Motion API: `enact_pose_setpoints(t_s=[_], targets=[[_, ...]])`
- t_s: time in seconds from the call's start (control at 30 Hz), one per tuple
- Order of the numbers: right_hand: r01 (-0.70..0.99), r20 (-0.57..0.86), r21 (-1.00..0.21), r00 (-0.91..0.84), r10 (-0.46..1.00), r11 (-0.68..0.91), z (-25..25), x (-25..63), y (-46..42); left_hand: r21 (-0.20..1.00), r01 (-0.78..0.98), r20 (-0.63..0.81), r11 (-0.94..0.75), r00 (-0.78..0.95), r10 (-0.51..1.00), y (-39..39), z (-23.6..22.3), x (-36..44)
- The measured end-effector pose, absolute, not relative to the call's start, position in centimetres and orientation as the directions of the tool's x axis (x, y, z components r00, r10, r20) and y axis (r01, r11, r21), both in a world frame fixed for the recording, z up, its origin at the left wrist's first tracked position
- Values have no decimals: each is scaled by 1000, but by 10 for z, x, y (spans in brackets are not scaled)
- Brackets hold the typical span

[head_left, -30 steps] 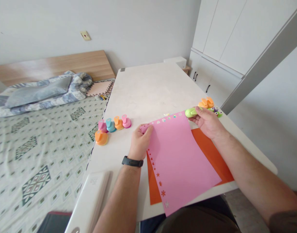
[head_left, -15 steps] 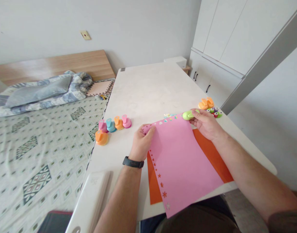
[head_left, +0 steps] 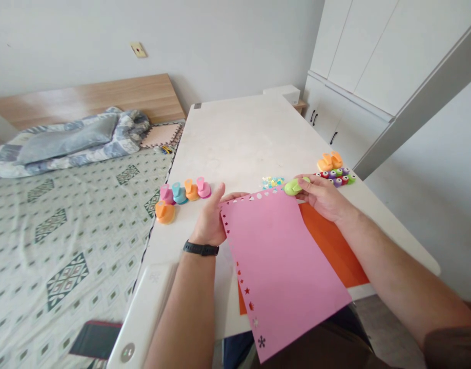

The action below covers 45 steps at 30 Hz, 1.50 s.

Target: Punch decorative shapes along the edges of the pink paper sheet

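A pink sheet of paper with small shapes punched along its left and top edges is held up over the table. My right hand grips a light green craft punch at the sheet's top right corner. At the top left corner, my left hand has its thumb raised off the paper, with its fingers partly hidden behind the edge. Orange paper lies beneath the pink sheet. Just beyond the top edge is a scatter of small punched-out paper pieces.
Several colourful craft punches stand on the white table at left. Orange punches and several small punches stand at right. A long white device lies at the near left, beside a dark phone-like slab.
My left thumb has lifted off the sheet and the hand has shifted left. The paper and green punch have moved slightly left and toward me.
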State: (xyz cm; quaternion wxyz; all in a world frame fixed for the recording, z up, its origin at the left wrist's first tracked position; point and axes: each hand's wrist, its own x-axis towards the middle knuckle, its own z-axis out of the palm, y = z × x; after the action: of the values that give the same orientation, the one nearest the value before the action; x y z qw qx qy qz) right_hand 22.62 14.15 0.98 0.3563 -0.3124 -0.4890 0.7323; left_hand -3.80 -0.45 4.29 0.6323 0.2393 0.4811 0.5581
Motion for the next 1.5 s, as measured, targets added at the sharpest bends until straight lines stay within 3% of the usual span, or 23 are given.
enact_pose_setpoints(t_s=[0.2, 0.43, 0.53, 0.67, 0.77, 0.9, 1.1, 1.3, 1.5], targets=[[-211, -108, -941, -552, 826, -264, 7, 225, 142, 848, -462, -326, 259, -70, 943, -5, 33, -36], [-209, -107, -946, -525, 844, -249, 10, 229, 152, 842, -526, -242, 121, -169, 955, -1, 31, -16], [-159, -134, -954, -530, 837, -253, 14, 231, 158, 838, -536, -172, 104, -78, 982, -3, 34, -16], [-62, -168, -965, -602, 780, -256, 21, 232, 166, 771, -575, -211, 275, 176, 961, -9, 40, -23], [9, -179, -972, -678, 713, -235, 27, 228, 171, 761, -561, -278, 325, 171, 945, -9, 39, -26], [79, -188, -977, -749, 635, -196, 41, 215, 174, 843, -437, -347, 314, 6, 938, -6, 28, -16], [166, -198, -980, -854, 481, -109, 61, 185, 160, 952, -160, -258, 262, 44, 965, -5, 15, 1], [171, -195, -981, -834, 516, -94, 56, 179, 143, 966, 0, -257, 258, -34, 966, -5, 8, 6], [141, -192, -981, -812, 551, -133, 48, 190, 142, 958, 43, -281, 284, -67, 957, -4, 7, 8]])
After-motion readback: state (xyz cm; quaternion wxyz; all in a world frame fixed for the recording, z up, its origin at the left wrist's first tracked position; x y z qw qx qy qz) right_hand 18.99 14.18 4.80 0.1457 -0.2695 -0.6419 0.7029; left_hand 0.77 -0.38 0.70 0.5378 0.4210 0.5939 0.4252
